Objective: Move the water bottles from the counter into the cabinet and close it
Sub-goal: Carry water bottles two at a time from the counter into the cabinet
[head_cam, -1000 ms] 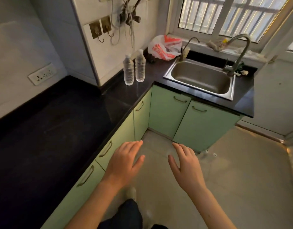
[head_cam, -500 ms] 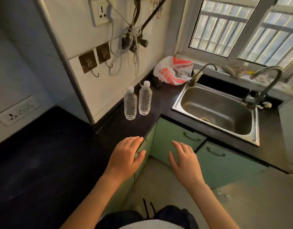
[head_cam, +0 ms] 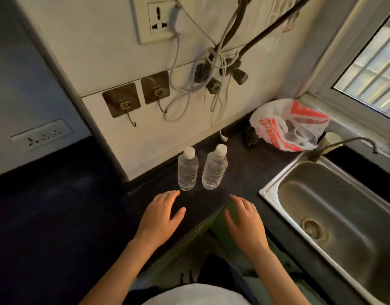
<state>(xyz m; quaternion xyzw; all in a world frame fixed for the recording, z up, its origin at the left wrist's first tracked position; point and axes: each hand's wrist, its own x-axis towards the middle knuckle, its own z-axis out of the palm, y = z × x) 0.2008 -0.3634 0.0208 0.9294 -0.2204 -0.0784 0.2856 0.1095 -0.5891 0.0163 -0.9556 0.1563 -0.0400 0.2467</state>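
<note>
Left hand and right hand held over the dark desk front edge; fingers straight, loosely together, holding nothing. Just beyond, left bottle and right bottle stand upright, capped, near the wall. Sink at right; plastic bag farther back.

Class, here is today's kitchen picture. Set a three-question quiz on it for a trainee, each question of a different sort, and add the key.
1. True or false: both water bottles stand upright on the counter, caps on.
2. What does the left hand hold? A) a bottle B) nothing C) a plastic cup
3. Fill in: to the right of the bottles, a steel ____ is set into the counter.

Key: 1 true; 2 B; 3 sink
</note>
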